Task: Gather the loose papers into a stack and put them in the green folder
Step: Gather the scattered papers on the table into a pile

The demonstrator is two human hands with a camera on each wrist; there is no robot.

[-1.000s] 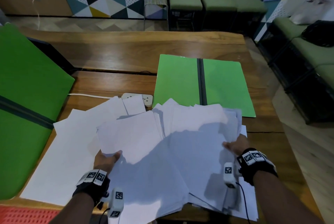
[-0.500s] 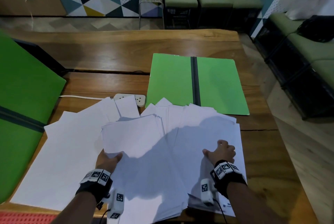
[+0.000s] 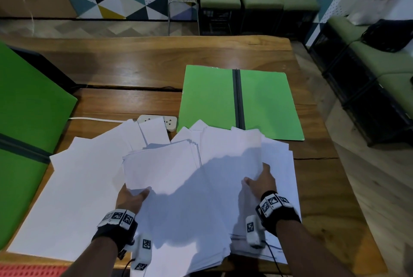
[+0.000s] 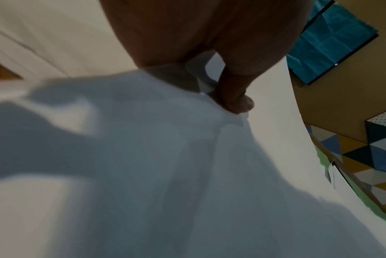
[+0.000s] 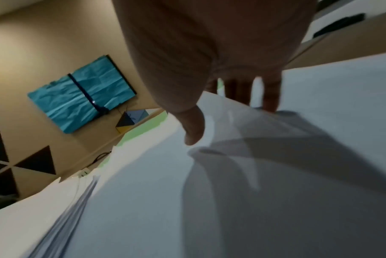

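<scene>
Head view had my left hand point(image 3: 131, 197) pinching the near corner of a white paper sheaf point(image 3: 161, 165) and my right hand point(image 3: 260, 181) gripping another sheaf's edge, so I judged it best to slide both bundles together and square their edges before lifting. Farther off, the open green folder point(image 3: 207, 98) lay flat on the wooden table point(image 3: 134, 66), its near edge hidden under loose sheets, and I couldn't count the layers.

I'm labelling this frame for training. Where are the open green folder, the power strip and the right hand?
open green folder point(image 3: 210, 98), head view, on its left flap.
power strip point(image 3: 171, 121), head view, on its uncovered right end.
right hand point(image 3: 260, 179), head view, on the back of the hand.
</scene>
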